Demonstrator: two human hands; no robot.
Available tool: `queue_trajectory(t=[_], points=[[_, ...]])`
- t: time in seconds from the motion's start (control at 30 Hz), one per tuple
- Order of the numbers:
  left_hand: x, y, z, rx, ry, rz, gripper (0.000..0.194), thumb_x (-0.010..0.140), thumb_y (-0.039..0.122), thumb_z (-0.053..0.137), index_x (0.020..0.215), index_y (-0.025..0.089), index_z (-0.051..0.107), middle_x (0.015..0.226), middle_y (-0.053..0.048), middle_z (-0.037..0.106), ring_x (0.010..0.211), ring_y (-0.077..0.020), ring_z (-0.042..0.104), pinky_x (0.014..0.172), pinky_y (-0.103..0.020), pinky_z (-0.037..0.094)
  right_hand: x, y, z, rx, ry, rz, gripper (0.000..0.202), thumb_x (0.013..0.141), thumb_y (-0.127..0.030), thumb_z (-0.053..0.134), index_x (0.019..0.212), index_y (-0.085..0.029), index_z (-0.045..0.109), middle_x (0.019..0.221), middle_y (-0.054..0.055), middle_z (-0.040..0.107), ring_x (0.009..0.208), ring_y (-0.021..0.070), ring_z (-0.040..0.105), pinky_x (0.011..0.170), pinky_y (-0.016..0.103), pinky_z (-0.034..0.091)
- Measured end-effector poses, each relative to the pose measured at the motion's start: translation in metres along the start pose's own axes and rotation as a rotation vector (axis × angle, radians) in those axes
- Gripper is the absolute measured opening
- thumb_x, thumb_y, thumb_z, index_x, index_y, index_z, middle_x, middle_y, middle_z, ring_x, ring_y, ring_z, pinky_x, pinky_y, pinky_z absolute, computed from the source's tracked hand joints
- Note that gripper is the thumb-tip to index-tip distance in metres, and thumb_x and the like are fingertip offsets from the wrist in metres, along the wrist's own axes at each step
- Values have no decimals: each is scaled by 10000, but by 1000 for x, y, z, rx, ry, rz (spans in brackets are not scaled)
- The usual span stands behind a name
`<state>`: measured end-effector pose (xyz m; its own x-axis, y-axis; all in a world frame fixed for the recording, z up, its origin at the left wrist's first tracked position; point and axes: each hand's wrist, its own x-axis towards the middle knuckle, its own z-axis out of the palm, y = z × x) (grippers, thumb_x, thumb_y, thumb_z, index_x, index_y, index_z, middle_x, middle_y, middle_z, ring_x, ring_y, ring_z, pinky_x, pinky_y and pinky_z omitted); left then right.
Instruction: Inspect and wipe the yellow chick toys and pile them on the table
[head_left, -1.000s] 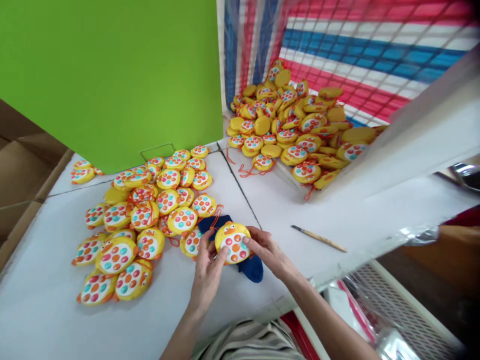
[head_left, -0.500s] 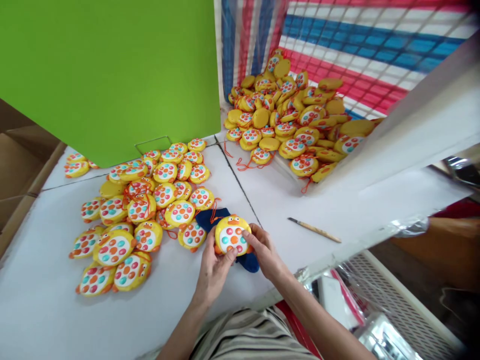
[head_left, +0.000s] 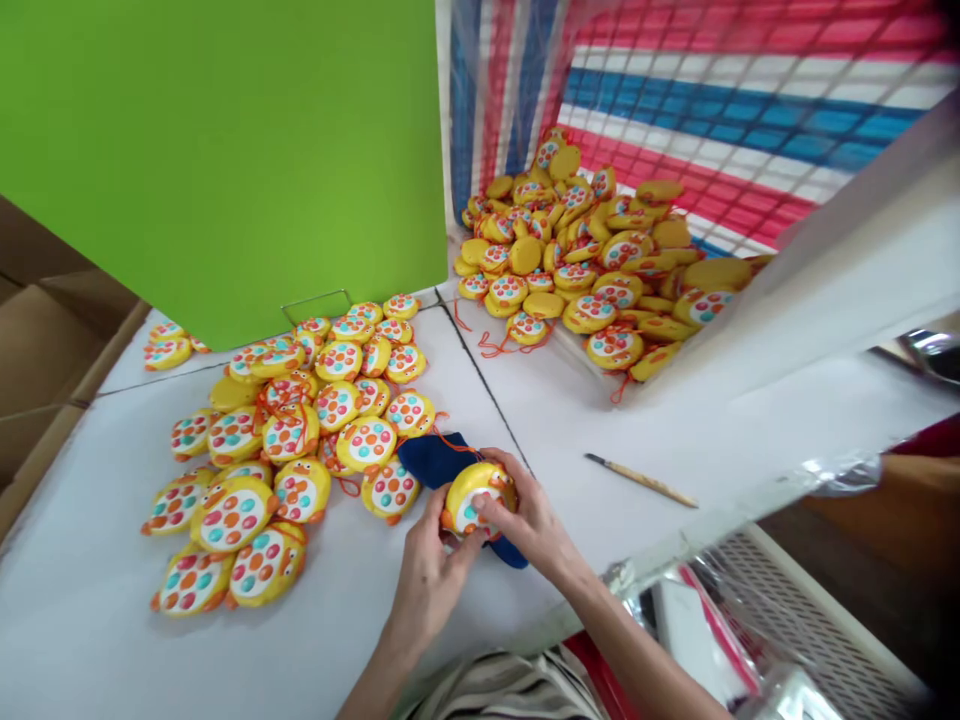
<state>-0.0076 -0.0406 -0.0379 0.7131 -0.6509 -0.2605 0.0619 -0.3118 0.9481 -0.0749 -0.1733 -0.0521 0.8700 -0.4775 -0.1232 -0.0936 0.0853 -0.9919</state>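
Note:
A round yellow duck toy (head_left: 480,492) with coloured dots on a white face is held between both hands over the table. My left hand (head_left: 435,560) grips its lower left edge. My right hand (head_left: 529,520) holds the right side, with fingers behind and the thumb over the dotted face. Beneath the toy lies a dark blue cloth (head_left: 433,458), partly hidden by the toy and hands. An orange cord trails from the toy's top. Left of the hands, many similar duck toys (head_left: 234,513) lie in a loose pile, the closest beside the cloth.
A larger heap of duck toys (head_left: 592,270) sits at the back right before a striped, netted sheet (head_left: 705,110). A thin wooden-handled tool (head_left: 641,480) lies to the right. The green panel (head_left: 225,160) stands at the back left, near a cardboard box (head_left: 52,350).
The duck toy has turned and tilted in my hands, and my right thumb now reaches across its face. The whole view has shifted slightly, with the table lower in the picture.

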Motion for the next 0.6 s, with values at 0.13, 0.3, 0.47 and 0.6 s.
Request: queue_trajectory(t=[0.13,0.3,0.47,0.6], points=[[-3,-3,4,-13,26,36,538,804,348,576,1261,134,390,1195,-130,570,1004,-205,594,853,-304,500,1,-4,8,62,-7,40,462,744,-431,650,1077,-178,454,843,13,577,711,128,555,613,233,492],[-5,0,8,-27,46,46,502,815,358,562,1242,141,414,1163,-125,592,997,-210,601,836,-299,505,-1,-8,14,83,52,102,464,725,-470,654,1014,-165,456,766,0,569,624,111,540,542,216,473],[3,5,4,-376,63,-11,570,750,331,657,1256,219,419,1263,-73,532,1085,-192,556,868,-265,492,3,-17,8,-20,13,62,458,807,-505,558,1111,-170,488,912,43,610,766,135,578,659,237,491],[11,2,-9,-989,-35,-403,327,776,382,590,981,129,564,809,-56,623,626,-114,581,539,-198,492,1,-25,1,121,-48,46,442,874,-522,440,1180,-218,538,1180,67,569,990,175,570,746,263,504]])
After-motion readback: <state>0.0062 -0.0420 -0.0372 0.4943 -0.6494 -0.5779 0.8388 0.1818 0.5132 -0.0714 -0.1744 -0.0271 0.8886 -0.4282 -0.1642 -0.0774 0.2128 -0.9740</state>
